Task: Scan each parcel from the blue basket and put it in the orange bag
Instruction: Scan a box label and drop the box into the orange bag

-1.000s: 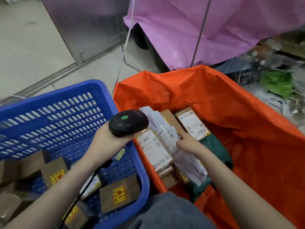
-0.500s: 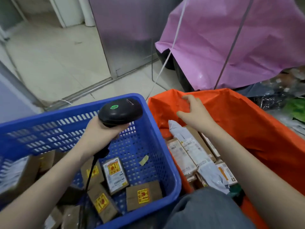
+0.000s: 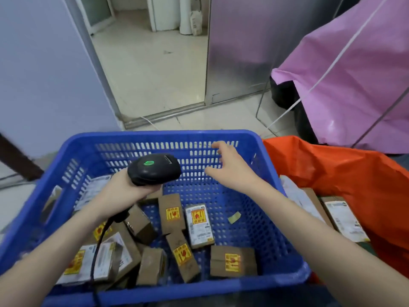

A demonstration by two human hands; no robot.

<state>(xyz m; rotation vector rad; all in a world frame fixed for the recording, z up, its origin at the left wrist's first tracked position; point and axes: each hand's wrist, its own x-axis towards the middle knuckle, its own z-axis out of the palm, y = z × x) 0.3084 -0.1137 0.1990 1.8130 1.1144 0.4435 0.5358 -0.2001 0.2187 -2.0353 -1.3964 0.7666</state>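
The right hand [image 3: 230,167] has left the orange bag [image 3: 345,173]. A second ago its fingers rested on a parcel among the ones lying in the bag; half a second ago it was lifted near the bag's far edge, holding nothing. Now it hangs over the blue basket [image 3: 155,138], close to the far wall and toward the far right corner, fingers spread and loose, with nothing in them as far as the blur allows. The left hand [image 3: 124,191], gripping the scanner [image 3: 155,169], now sits deeper over the basket's middle.
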